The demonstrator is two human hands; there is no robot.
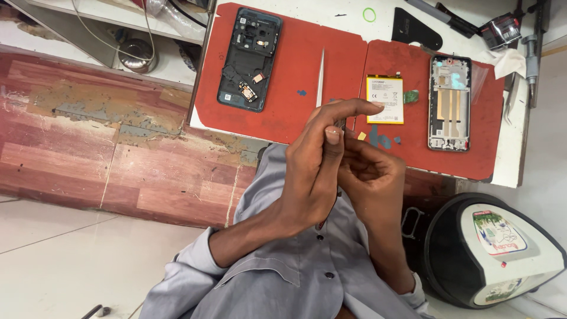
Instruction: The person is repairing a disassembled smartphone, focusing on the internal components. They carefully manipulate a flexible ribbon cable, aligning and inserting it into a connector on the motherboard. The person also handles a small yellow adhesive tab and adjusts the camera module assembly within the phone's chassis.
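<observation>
Between both hands (342, 159), something small stays hidden.

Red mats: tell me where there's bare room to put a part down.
Freest is the left red mat, between the dark phone back and the tweezers. A smaller strip lies between tweezers and battery. The right mat is crowded by battery, phone frame and both hands.

white-yellow battery label (385, 98), red mat (295, 77)
</observation>
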